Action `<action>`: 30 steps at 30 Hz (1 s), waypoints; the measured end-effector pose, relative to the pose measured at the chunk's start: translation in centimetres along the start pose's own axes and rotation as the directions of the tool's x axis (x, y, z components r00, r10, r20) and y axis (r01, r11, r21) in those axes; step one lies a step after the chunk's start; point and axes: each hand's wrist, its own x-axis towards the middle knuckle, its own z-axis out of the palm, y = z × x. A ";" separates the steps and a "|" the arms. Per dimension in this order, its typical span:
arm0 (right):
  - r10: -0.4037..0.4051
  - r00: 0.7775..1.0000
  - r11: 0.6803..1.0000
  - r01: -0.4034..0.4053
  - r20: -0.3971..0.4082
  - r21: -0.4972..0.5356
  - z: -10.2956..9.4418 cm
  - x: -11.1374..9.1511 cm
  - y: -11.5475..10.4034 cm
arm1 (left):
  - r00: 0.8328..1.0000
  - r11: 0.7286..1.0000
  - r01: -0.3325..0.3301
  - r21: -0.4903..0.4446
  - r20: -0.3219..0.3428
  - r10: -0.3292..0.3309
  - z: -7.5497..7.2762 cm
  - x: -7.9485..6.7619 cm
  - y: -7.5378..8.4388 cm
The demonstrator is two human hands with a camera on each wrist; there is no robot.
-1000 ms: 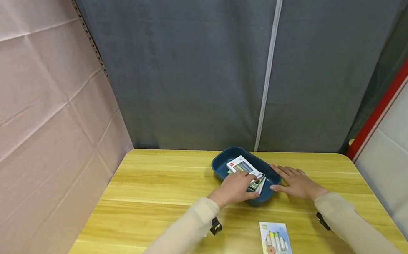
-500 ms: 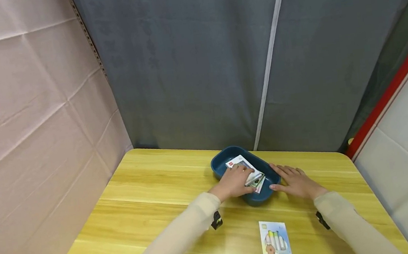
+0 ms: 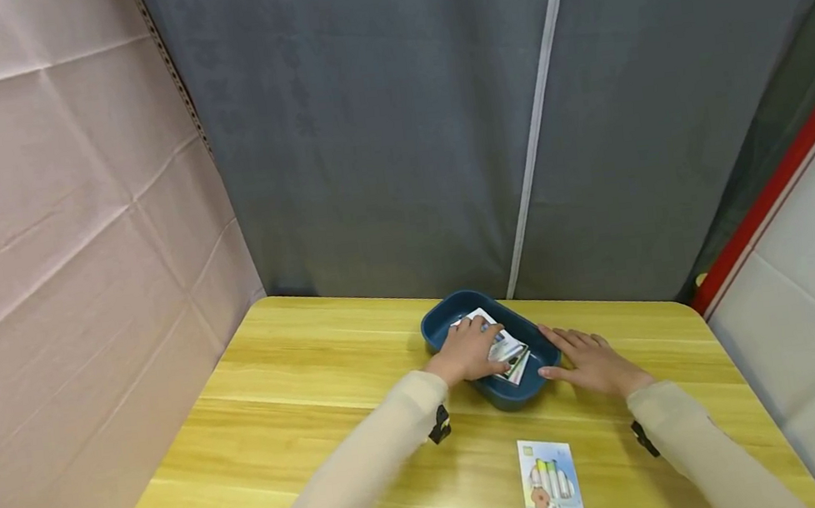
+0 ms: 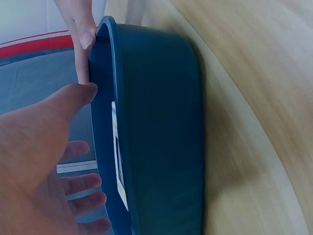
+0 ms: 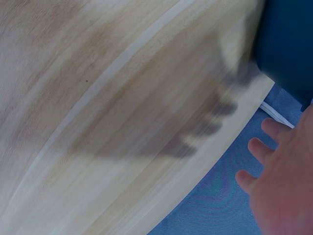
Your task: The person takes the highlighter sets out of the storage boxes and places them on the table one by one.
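Observation:
A dark blue oval basin stands near the table's back edge, with white printed flat packs lying inside it, partly overlapping. Over its left side is my left hand, fingers spread and slightly bent above the packs. In the left wrist view, that hand has thumb and fingers apart at rim height, with nothing seen between them; whether its fingertips touch a pack is hidden. My right hand rests its fingers against the basin's right rim, fingers extended. The right wrist view shows this hand beside the basin's outer wall.
A box of markers with a pale blue printed front lies on the wooden table, in front of the basin. A grey curtain hangs right behind the table, and pale cloth walls flank it.
My left hand has shifted slightly up and away over the packs, its fingers now covering more of the top pack's far part. The right hand, basin and marker box stay put.

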 end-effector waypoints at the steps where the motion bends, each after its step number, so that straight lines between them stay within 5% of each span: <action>1: 0.001 1.000 1.000 -0.001 0.001 -0.001 0.0 0.0 0.0 | 1.000 1.000 0.004 0.007 0.002 -0.004 0.0 0.1 0.0; 30: -0.005 1.000 1.000 0.005 0.011 -0.018 0.0 0.0 -0.1 | 0.988 0.993 0.113 0.042 0.098 -0.116 0.8 2.4 0.1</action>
